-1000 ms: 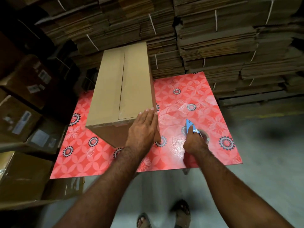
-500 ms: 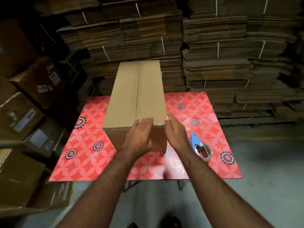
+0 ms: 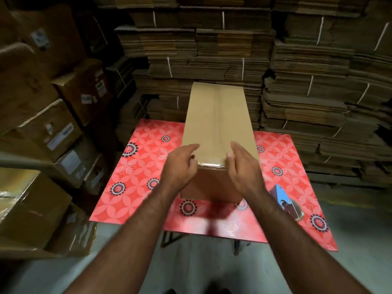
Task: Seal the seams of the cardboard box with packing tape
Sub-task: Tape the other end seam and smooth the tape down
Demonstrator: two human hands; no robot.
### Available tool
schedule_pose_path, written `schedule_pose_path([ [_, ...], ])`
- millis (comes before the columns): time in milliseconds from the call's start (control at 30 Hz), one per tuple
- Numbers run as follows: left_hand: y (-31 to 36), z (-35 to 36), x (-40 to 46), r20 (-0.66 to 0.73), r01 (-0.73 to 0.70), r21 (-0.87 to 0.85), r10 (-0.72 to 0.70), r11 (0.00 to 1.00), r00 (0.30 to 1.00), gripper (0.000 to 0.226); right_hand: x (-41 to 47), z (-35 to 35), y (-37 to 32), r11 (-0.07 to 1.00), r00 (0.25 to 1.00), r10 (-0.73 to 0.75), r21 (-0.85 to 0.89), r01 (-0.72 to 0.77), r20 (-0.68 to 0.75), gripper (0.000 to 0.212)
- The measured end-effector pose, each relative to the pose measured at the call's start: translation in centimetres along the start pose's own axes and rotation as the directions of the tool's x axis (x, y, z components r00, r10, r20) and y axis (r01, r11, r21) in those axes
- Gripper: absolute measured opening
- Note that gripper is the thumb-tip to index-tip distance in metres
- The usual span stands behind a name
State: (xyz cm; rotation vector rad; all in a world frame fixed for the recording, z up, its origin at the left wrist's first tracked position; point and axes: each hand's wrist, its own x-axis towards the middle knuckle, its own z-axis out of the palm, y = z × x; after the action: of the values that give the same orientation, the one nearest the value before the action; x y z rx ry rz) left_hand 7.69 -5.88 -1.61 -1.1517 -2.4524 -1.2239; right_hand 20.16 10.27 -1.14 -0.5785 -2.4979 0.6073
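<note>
A long brown cardboard box [image 3: 218, 122] lies on the red flowered table [image 3: 144, 170], its closed top flaps meeting in a centre seam that runs away from me. Clear tape glints along the box's near top edge. My left hand [image 3: 180, 166] is at the box's near left corner, fingers loosely bent and reaching over the top. At the near right corner my right hand [image 3: 241, 168] has straight fingers on the top and side. A blue tape dispenser [image 3: 286, 201] with a roll of tape lies on the table to the right, touched by neither hand.
Tied bundles of flattened cardboard [image 3: 307, 81] are stacked high behind and to the right of the table. Labelled brown cartons [image 3: 48, 128] stand on shelves at the left. Grey floor [image 3: 350, 240] lies below the table's near and right edges.
My right hand let go of the tape dispenser and came to the box's near end. The box swung straight, its seam pointing away from me. Both hands now flank its near corners.
</note>
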Motion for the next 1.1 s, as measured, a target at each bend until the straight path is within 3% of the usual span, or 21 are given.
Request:
schedule_pose_path([
  [133,-3.2,-1.6,-0.2,-0.077,0.109,-0.074,-0.115,0.991,0.99,0.034,1.9,3.6,-4.9,0.981,0.972,-0.176,-0.053,0.186,0.159,0.048],
  [200,-4.0,-1.3,-0.6,-0.065,0.327,-0.183,-0.343,0.927,0.937,0.023,2.4,5.2,-6.1,0.969,0.956,-0.216,-0.078,0.236,0.199,0.037],
  [267,-4.9,-0.9,-0.8,0.004,0.594,-0.279,-0.617,0.755,0.787,0.025,2.6,6.2,-6.7,0.962,0.944,-0.23,-0.095,0.258,0.235,0.029],
  [333,-5.2,-0.7,-1.2,0.161,0.763,-0.413,-0.785,0.497,0.598,0.042,2.6,6.9,-7.1,0.955,0.935,-0.241,-0.106,0.276,0.261,0.024],
  [400,-4.8,-0.9,-1.4,0.416,0.858,-0.466,-0.802,0.217,0.428,0.049,2.5,7.1,-7.2,0.95,0.93,-0.249,-0.118,0.289,0.271,0.025],
  [433,-4.6,-1.2,-1.4,0.523,0.884,-0.45,-0.765,0.128,0.377,0.05,2.5,7.2,-7.3,0.949,0.929,-0.248,-0.122,0.289,0.277,0.028],
  [533,-4.4,-1.6,-1.7,0.676,0.901,-0.435,-0.658,0.008,0.332,0.047,2.5,7.4,-7.2,0.948,0.928,-0.232,-0.148,0.283,0.291,0.035],
  [667,-5.2,-1.4,-2.0,0.665,0.877,-0.48,-0.661,-0.019,0.349,0.029,2.6,7.9,-7.2,0.939,0.921,-0.226,-0.18,0.292,0.316,0.034],
  [767,-5.1,-1.3,-2.4,0.618,0.839,-0.545,-0.67,0.011,0.41,0.017,2.5,8.2,-7.1,0.931,0.925,-0.25,-0.192,0.312,0.287,0.026],
  [833,-5.6,-0.9,-2.5,0.442,0.757,-0.627,-0.715,0.186,0.542,0.017,2.3,8.5,-7.0,0.919,0.927,-0.268,-0.22,0.327,0.262,0.027],
  [900,-6.1,0.0,-2.5,0.136,0.638,-0.576,-0.71,0.511,0.691,0.019,1.9,9.0,-6.8,0.903,0.932,-0.265,-0.277,0.33,0.248,0.039],
  [933,-6.0,0.5,-2.5,0.017,0.59,-0.512,-0.68,0.624,0.733,0.019,1.6,9.5,-6.6,0.895,0.937,-0.254,-0.31,0.321,0.239,0.044],
  [1000,-5.5,1.7,-2.8,-0.124,0.525,-0.465,-0.64,0.712,0.758,0.016,1.3,10.3,-6.1,0.88,0.946,-0.244,-0.361,0.309,0.215,0.049],
  [1100,-5.0,3.2,-3.0,-0.136,0.482,-0.609,-0.682,0.63,0.719,0.005,0.9,11.2,-5.0,0.869,0.947,-0.287,-0.377,0.321,0.145,0.05],
])
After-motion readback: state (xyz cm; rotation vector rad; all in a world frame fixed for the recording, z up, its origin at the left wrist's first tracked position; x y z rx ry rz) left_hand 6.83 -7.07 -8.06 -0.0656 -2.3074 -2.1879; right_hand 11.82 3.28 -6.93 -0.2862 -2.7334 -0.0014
